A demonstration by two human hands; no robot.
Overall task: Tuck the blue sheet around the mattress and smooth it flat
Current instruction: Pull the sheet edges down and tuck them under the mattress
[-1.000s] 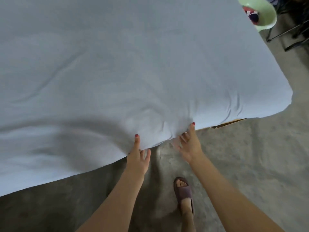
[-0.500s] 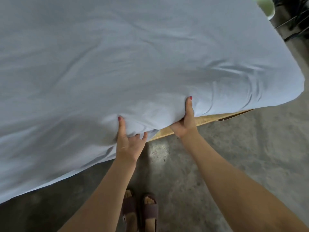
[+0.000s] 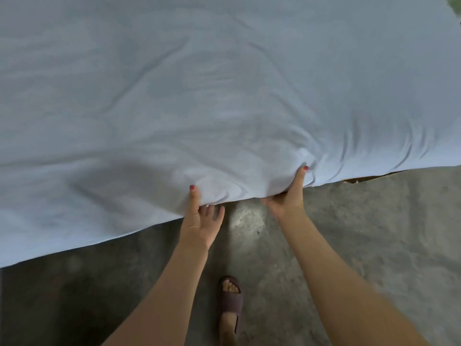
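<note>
The light blue sheet [image 3: 224, 96] covers the whole mattress and fills the upper two thirds of the view, with creases fanning out from the near edge. My left hand [image 3: 202, 221] holds that near edge, thumb on top of the sheet and fingers reaching under it. My right hand [image 3: 287, 198] grips the same edge a little to the right, thumb pressed onto the fabric and fingers curled beneath. The mattress itself is hidden under the sheet.
A strip of wooden bed base [image 3: 369, 178] shows under the sheet at the right. Grey concrete floor [image 3: 361, 245] lies below the bed edge. My foot in a purple slipper [image 3: 230, 303] stands between my arms. A green object [image 3: 455, 1] peeks in at the top right corner.
The lifted near edge has come down, so much less of the wooden base shows. Both hands keep their hold on the edge. One foot has stepped forward.
</note>
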